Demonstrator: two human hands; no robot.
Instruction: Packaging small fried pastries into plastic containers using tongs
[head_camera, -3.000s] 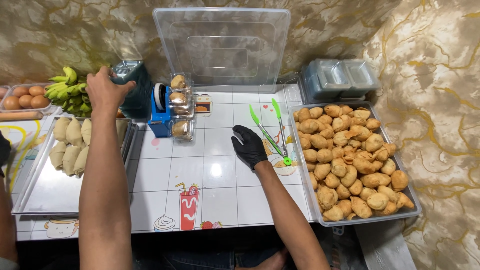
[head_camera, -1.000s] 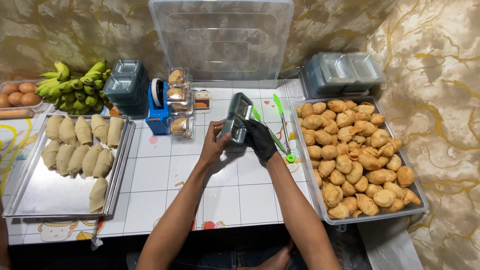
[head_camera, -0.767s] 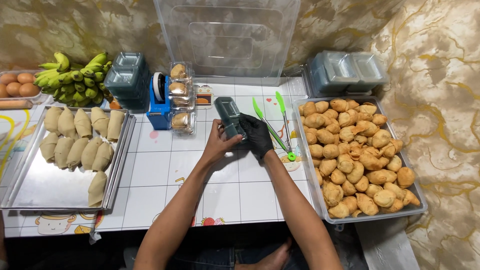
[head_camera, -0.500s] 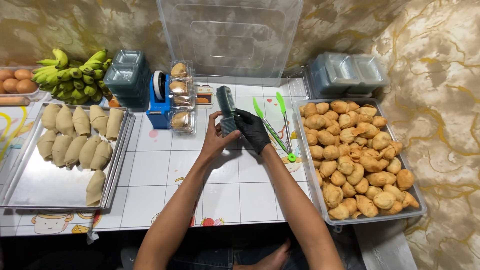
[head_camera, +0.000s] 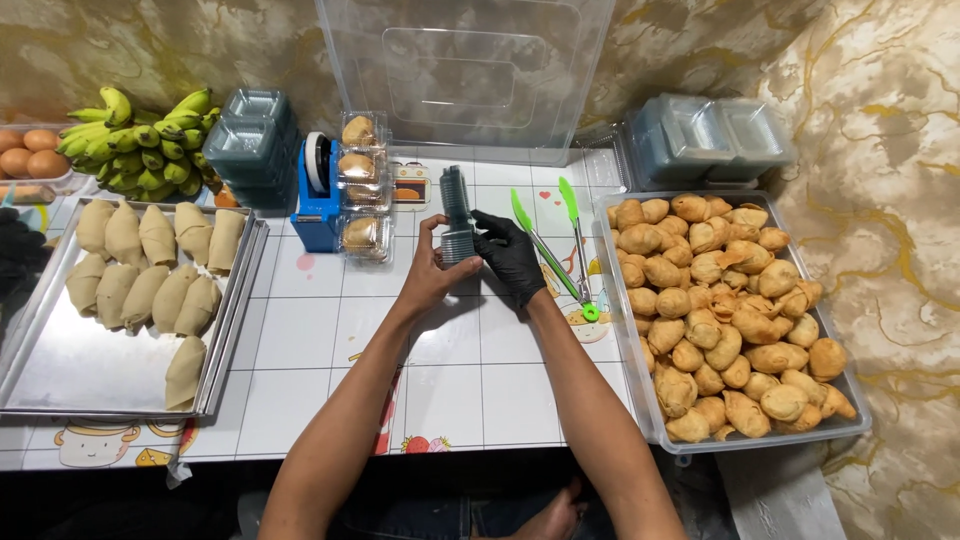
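A stack of clear plastic clamshell boxes stands on edge over the middle of the tiled table. My bare left hand grips its lower left side. My right hand, in a black glove, holds its right side with the fingers on the stack. Green tongs lie just right of the gloved hand. A clear tray of fried golden pastries sits at the right.
A metal tray with pale uncooked pastries lies at the left. Behind are green bananas, stacked plastic boxes, a blue tape dispenser, packed pastry boxes, a large clear lid and more boxes. Eggs sit at far left.
My left hand fetched the stack of boxes from the pile at the back left and brought it to the middle. Both hands now hold it, turned up on edge.
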